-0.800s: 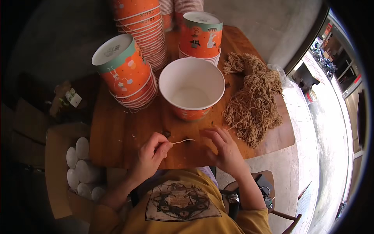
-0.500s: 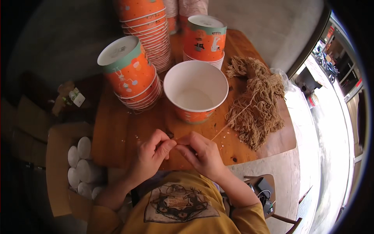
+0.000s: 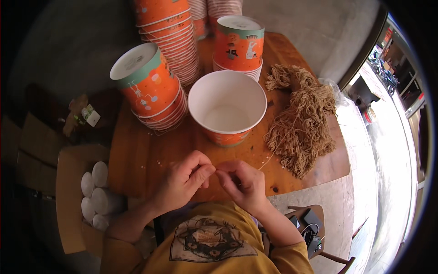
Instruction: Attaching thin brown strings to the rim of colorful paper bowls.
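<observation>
Close together over the near edge of the table, both my hands are pinched at the fingertips. My left hand (image 3: 187, 180) has thumb and forefinger pressed together; whatever thin thing lies between them is too small to make out. My right hand (image 3: 244, 182) is closed on a tan string (image 3: 268, 160), which runs from behind its fingers to a large tangled bundle of brown strings (image 3: 303, 121) on the right. Just beyond my hands an orange paper bucket (image 3: 228, 102) with a white inside stands upright, its mouth up, and neither hand touches it.
Upside-down nested buckets (image 3: 148, 86) stand at the left, a taller stack (image 3: 169, 36) behind them, another stack (image 3: 239, 45) at the back. A cardboard box (image 3: 68, 201) of white rolls sits on the left below the table (image 3: 315, 171). A chair (image 3: 319, 219) with electronics is lower right.
Both hands have shifted slightly right, fingertips still nearly meeting. The string between the right hand and the bundle hangs slacker. The view has tilted a little; the buckets stay put.
</observation>
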Available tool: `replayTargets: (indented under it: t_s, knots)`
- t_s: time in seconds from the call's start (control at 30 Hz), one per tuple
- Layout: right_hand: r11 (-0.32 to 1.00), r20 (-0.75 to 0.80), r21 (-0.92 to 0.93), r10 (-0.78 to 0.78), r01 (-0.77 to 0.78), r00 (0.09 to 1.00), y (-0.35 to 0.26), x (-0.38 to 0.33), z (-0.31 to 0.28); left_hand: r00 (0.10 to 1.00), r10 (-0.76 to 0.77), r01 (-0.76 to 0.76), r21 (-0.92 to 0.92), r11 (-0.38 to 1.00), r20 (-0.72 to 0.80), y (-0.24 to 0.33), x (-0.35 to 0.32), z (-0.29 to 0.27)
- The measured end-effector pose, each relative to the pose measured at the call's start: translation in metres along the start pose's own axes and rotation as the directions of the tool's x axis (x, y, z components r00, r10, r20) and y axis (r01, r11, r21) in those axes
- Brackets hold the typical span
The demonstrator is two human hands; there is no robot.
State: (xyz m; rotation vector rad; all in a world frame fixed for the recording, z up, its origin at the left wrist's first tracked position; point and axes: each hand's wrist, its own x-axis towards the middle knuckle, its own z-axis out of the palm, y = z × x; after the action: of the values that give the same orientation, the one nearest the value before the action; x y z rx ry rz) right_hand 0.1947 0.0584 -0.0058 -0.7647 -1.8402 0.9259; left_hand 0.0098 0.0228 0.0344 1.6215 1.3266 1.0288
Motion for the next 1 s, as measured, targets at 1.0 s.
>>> replayTargets:
  t_s: [1.0]
  knots:
    - [0.998, -0.441, -0.011, 0.055, -0.067, 0.896, 0.058, 0.039, -0.006, 0.974, 0.127, -0.198, 0.436, 0.878, 0.187, 0.031, 0.100, 0.018]
